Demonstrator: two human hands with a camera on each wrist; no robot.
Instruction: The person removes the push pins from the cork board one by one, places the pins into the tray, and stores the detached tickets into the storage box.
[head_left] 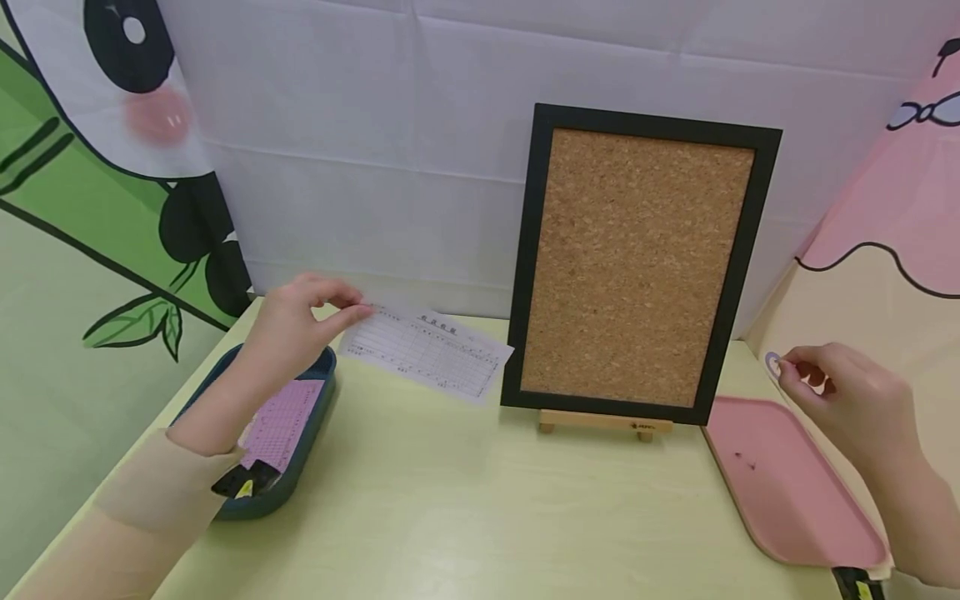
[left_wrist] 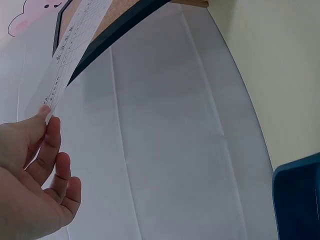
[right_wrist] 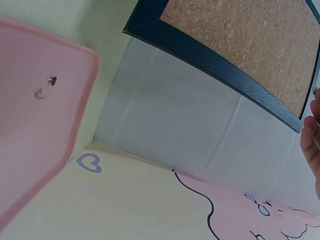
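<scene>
My left hand (head_left: 288, 329) pinches the upper left corner of a white paper slip (head_left: 427, 350) printed with a table and a heading. The slip is held out toward the lower left edge of a cork board (head_left: 637, 267) with a black frame. In the left wrist view the slip (left_wrist: 75, 45) appears nearly edge-on between thumb and forefinger. Over at the right, above a pink tray (head_left: 795, 492), my right hand (head_left: 851, 400) has thumb and forefinger together. A small metallic thumbtack (right_wrist: 314, 91) shows at those fingertips in the right wrist view, mostly hidden.
Two thumbtacks (right_wrist: 52, 80) lie in the pink tray. A dark blue bin (head_left: 300, 462) with pink printed paper (head_left: 285, 421) stands under the left forearm. The board leans on a small wooden stand (head_left: 600, 422), with a white cloth backdrop (head_left: 375, 167) behind it.
</scene>
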